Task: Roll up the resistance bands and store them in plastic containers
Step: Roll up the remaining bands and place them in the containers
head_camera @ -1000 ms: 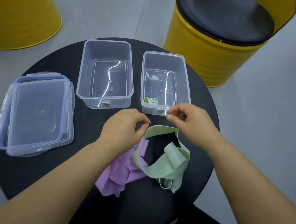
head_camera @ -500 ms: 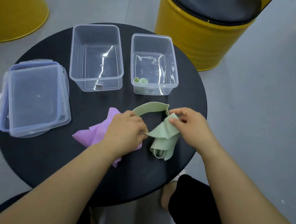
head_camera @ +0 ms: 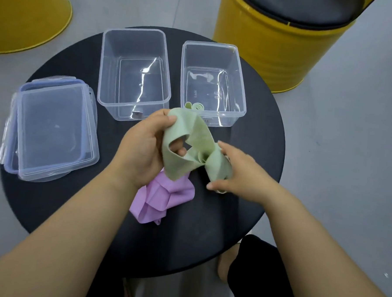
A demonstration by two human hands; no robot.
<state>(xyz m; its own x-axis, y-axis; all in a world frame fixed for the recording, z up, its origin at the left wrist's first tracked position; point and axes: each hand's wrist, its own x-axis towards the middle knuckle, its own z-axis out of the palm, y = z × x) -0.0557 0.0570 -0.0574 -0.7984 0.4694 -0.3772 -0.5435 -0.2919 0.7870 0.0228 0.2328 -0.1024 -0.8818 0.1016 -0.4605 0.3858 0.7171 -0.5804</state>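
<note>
Green band [head_camera: 200, 132] raised off the tabletop [head_camera: 243, 219]
Fingers of the left hand [head_camera: 142, 152] and right hand [head_camera: 243, 173] clutch it, now above the purple band [head_camera: 165, 199].

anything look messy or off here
The green band, held by the left hand and right hand, is twisted into tangled loops, not flat for rolling. The purple band lies crumpled on the table. The stacked lids sit askew. Nothing looks damaged or spilled.

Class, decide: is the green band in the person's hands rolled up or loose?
Loose. The green band hangs in twisted open loops between the left hand and right hand.
</note>
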